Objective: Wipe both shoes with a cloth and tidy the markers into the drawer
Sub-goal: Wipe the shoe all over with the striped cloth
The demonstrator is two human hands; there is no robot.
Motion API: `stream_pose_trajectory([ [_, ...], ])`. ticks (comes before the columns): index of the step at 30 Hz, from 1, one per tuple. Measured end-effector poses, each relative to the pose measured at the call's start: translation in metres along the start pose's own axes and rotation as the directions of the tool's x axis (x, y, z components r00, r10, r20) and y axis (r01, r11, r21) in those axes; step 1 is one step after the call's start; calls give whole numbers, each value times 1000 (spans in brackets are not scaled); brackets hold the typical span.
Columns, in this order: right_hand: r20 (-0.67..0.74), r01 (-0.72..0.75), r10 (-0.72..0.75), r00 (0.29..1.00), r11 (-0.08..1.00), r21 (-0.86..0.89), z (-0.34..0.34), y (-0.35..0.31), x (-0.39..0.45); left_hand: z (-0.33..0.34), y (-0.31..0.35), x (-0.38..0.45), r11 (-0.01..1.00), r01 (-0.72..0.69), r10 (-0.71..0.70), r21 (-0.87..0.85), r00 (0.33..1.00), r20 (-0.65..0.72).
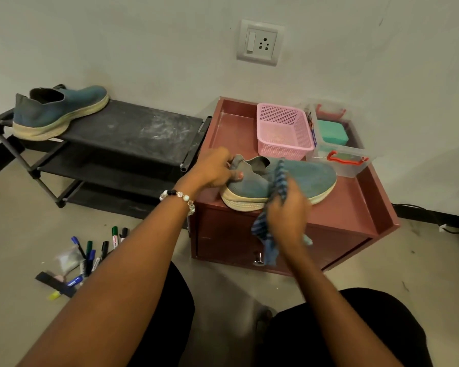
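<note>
Head view: pink basket (284, 128) (contents unclear); left fingers (232, 176) clamp shoe (297, 178), right fingers (281, 207) clamp cloth (278, 178).

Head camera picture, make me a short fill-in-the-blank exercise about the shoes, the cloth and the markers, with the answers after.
1. The left hand grips the heel of the shoe on the ____ cabinet.
2. The right hand holds a striped ____.
3. The other shoe sits on the top shelf of the black ____.
4. The markers lie on the ____.

Answers: red; cloth; rack; floor
</note>
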State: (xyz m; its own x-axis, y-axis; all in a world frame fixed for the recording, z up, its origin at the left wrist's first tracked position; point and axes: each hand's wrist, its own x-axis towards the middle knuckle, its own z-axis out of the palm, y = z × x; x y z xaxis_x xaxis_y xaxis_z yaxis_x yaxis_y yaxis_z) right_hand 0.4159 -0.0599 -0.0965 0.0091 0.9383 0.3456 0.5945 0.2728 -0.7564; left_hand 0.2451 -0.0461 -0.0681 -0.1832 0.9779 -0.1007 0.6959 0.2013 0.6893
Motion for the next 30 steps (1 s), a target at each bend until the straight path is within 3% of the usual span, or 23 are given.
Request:
stream_pose_trajectory([
  [2, 140, 259, -245, 959, 962, -90, 30, -1, -22, 5, 1, 2, 998, 3, 4, 67, 995, -96],
  [4, 290, 521, -455, 842, 825, -217, 47, 8, -34, 7, 2, 1, 994, 14, 2, 113, 990, -138],
  [7, 509, 688, -491, 707, 644, -336, 45, 27, -24, 8, 0, 3, 992, 23, -4, 128, 989, -146],
  [9, 498, 668, -463, 733, 626, -401, 36, 34, -18, 9, -1, 5, 991, 16, 3, 135, 990, -138],
  [12, 344, 480, -339, 876, 692, -539, 35, 41, -9, 12, 0, 7, 987, 8, 15, 159, 990, -141],
  [15, 281, 316, -183, 942, 763, -563, 41, 31, -13, 14, 1, 6, 984, 11, 22, 179, 983, -181],
  [17, 261, 288, -182, 948, 840, -460, 49, 17, -25, 15, 3, 4, 982, 12, 29, 187, 977, -213],
  [19, 301, 398, -298, 906, 842, -364, 55, 13, -36, 17, 4, 3, 980, 8, 41, 199, 969, -243],
  [21, 425, 587, -434, 794, 728, -353, 50, 21, -41, 18, 4, 1, 980, 6, 45, 200, 967, -251],
  [23, 549, 676, -424, 720, 610, -414, 38, 32, -34, 17, 4, 1, 976, -8, 60, 219, 971, -230],
  [25, 539, 635, -367, 758, 604, -482, 26, 37, -25, 16, 3, 1, 971, -19, 72, 237, 973, -218],
  [30, 247, 408, -327, 912, 658, -633, 33, 33, -31, 14, 5, -1, 969, -39, 89, 243, 976, -199],
])
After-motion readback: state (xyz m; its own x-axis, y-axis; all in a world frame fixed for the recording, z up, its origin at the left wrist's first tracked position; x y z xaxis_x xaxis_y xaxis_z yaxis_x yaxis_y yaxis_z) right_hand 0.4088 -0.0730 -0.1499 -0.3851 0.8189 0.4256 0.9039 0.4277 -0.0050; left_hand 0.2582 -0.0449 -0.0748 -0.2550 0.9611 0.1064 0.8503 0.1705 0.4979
